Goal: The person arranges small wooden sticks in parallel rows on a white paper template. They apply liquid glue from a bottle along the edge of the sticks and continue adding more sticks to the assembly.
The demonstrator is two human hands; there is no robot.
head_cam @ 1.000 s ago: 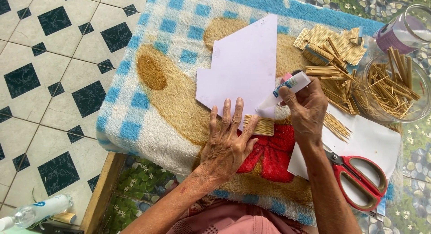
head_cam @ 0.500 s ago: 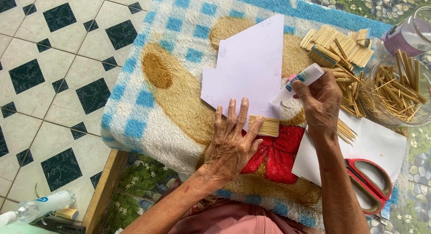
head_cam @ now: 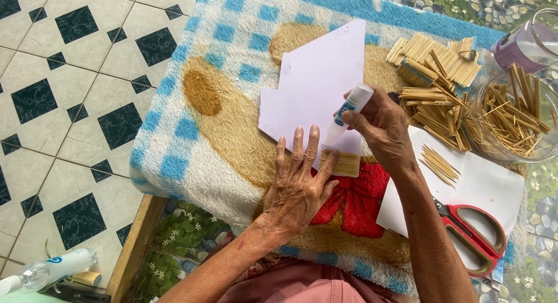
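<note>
A white house-shaped paper cutout (head_cam: 317, 85) lies on a fluffy blue, white and tan towel (head_cam: 226, 123). My left hand (head_cam: 299, 184) rests flat with fingers spread on the cutout's near edge, beside a small panel of glued toothpicks (head_cam: 343, 163). My right hand (head_cam: 381, 120) holds a white glue bottle (head_cam: 347, 113) tilted nozzle-down over that panel.
Bundles and loose toothpicks (head_cam: 436, 70) lie at the right, with a glass bowl of sticks (head_cam: 514, 117) and a clear jar (head_cam: 526, 44). Red-handled scissors (head_cam: 474, 233) rest on a white sheet (head_cam: 482, 189). A plastic bottle (head_cam: 49, 268) lies on the tiled floor.
My right hand has turned the glue bottle from pointing up-right to nozzle-down toward the toothpick panel. My left hand stays pressed on the paper.
</note>
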